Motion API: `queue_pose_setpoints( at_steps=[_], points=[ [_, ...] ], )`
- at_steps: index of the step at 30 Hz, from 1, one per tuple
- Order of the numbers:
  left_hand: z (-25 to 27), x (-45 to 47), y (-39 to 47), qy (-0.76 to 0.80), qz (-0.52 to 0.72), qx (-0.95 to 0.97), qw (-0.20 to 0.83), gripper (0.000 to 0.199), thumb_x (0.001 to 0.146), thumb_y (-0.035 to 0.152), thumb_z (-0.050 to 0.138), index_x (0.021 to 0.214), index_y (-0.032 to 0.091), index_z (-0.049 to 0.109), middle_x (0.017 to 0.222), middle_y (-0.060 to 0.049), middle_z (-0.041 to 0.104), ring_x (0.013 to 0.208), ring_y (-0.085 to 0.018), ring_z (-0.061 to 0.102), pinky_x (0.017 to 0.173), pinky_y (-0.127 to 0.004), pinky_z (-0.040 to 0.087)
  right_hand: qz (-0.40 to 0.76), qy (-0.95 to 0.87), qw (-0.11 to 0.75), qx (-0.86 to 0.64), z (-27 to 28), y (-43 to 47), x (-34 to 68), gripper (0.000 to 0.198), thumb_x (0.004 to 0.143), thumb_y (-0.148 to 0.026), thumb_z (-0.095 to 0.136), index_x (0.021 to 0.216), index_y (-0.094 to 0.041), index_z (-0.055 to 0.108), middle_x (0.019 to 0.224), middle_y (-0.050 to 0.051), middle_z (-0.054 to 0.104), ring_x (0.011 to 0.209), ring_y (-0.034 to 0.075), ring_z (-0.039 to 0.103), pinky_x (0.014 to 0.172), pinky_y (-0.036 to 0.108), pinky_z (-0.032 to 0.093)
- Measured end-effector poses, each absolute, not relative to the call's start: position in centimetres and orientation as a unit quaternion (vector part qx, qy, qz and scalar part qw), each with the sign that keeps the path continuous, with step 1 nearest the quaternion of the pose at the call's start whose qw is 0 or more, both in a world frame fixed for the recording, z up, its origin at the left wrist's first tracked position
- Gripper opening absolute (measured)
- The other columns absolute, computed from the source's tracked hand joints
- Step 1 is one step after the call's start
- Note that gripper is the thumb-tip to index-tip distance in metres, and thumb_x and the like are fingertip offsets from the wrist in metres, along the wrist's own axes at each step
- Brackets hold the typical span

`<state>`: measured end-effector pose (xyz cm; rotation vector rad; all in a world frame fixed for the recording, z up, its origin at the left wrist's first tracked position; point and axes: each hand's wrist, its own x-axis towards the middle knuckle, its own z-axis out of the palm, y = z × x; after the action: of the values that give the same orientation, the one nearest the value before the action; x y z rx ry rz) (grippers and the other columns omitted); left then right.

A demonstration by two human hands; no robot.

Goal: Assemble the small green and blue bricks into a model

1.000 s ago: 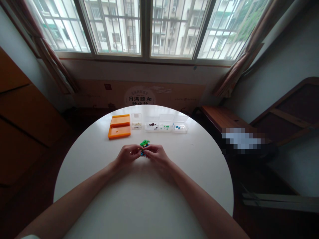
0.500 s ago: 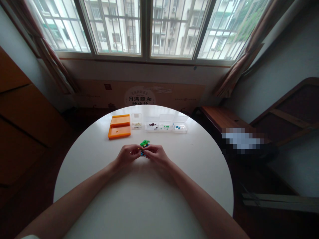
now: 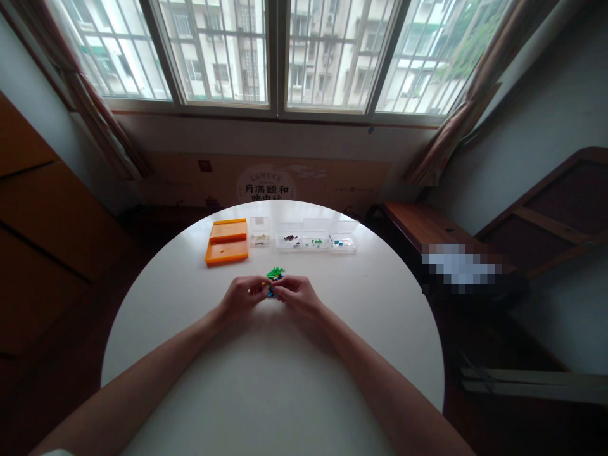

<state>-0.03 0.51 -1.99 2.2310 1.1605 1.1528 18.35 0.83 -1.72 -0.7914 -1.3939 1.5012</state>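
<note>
On the round white table (image 3: 261, 392), a little clump of toy pieces (image 3: 275, 274) is sitting right between the left hand (image 3: 242, 292) and the right hand (image 3: 304, 294). Its green part is poking out on the far side, past the fingertips. Some dark and blue bits are showing lower down, in the small gap between the two hands. The left hand is touching the clump from the left, with its thumb and fingers curling in and pinching. The right hand is doing the same from the right, with its thumb and fingers squeezing close together. Both hands are grasping the clump, but the pieces are so tiny that I cannot tell which bit each finger is pressing.

Farther back, an orange tray (image 3: 227, 260) is lying toward the left, and one small bit is resting inside. Just beside it, a clear box (image 3: 259, 221) is holding pale bits (image 3: 259, 238). Next comes a row of clear boxes (image 3: 316, 224), with raised lids. Dark bits (image 3: 290, 238) are lying at the left end, green bits (image 3: 316, 242) are lying in the middle and blue bits (image 3: 337, 242) are lying at the right end. Behind the table, a big window (image 3: 278, 57) is letting in light
</note>
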Motion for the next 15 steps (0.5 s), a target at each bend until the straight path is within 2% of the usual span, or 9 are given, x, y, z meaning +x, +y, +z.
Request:
queue_pose_setpoints(
  at_steps=[15],
  points=[
    [-2.15,-0.04,0.59,0.407,0.411,0.794,0.186,0.017,0.078,0.019,0.058,0.089,0.013,0.070,0.055,0.001,0.058,0.048,-0.006,0.048,0.047,-0.013,0.039,0.606,-0.566,0.456,-0.323,-1.61,0.77,18.31,0.028,0.065,-0.038,0.073,0.077,-0.012,0.069,0.059,0.002,0.062,0.051,0.010,0.053,0.050,0.023,0.042]
  ],
)
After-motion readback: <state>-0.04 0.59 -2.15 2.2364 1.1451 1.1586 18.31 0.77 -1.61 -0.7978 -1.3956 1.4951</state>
